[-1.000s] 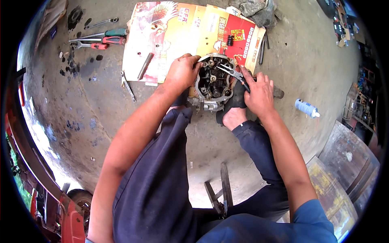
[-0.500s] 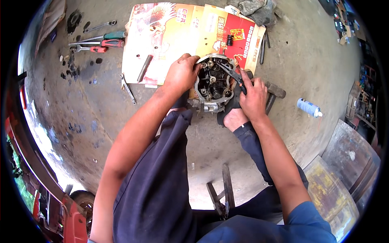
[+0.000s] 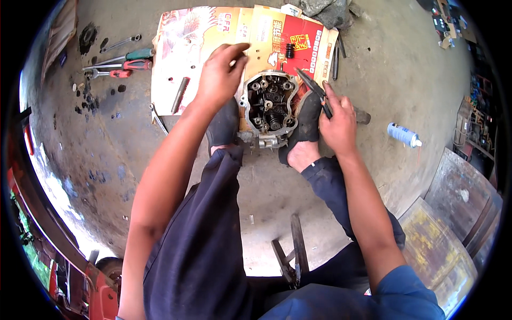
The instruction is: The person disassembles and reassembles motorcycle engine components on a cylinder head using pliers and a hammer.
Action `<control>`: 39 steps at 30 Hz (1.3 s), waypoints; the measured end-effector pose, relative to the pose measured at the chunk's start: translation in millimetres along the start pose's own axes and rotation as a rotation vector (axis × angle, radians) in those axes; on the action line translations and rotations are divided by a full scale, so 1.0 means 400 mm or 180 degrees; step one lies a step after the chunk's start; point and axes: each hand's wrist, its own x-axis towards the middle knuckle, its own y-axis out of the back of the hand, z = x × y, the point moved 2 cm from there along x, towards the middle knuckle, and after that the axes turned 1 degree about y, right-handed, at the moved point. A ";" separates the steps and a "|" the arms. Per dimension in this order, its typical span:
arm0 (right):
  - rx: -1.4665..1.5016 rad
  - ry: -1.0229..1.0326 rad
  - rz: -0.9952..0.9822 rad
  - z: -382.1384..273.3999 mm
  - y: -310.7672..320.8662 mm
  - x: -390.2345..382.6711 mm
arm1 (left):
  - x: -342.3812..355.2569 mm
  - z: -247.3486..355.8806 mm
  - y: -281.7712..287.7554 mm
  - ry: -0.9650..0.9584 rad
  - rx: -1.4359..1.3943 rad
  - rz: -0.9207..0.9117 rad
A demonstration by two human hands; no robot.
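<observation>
A metal engine cylinder head (image 3: 270, 106) stands between my feet, its open side up, with a coil spring (image 3: 275, 122) and other parts inside. My right hand (image 3: 338, 124) grips a pair of needle-nose pliers (image 3: 317, 89) by the handles, just right of the cylinder head. The jaws of the pliers point up and left, apart from the casting. Off to the left, my left hand (image 3: 220, 77) hovers over the cardboard (image 3: 200, 48), fingers bent but apart, with nothing visible in them. A dark coil spring (image 3: 289, 50) lies on the cardboard beyond the cylinder head.
A metal rod (image 3: 180, 95) lies on the cardboard. Left of it are screwdrivers (image 3: 140, 54) and wrenches (image 3: 157, 118). A grey rag (image 3: 328, 12) sits at the far edge. On the right lie a hammer (image 3: 362, 116), mostly hidden, and a blue spray can (image 3: 404, 135).
My left hand has let go of the cylinder head and moved away to the left. My right hand has drawn the pliers out of the casting to its right side. The view has shifted slightly.
</observation>
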 end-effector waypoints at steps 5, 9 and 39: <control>-0.0183 -0.0094 -0.1231 -0.050 0.082 0.038 | -0.112 -0.043 -0.022 0.0323 0.0218 -0.0298; -0.0022 -0.0136 -0.1916 -0.044 0.092 0.090 | -0.144 -0.027 -0.042 0.0255 0.0272 -0.0356; -0.0991 -0.0032 -0.3166 -0.217 0.112 0.264 | -0.155 -0.033 -0.037 0.0136 0.0383 -0.0537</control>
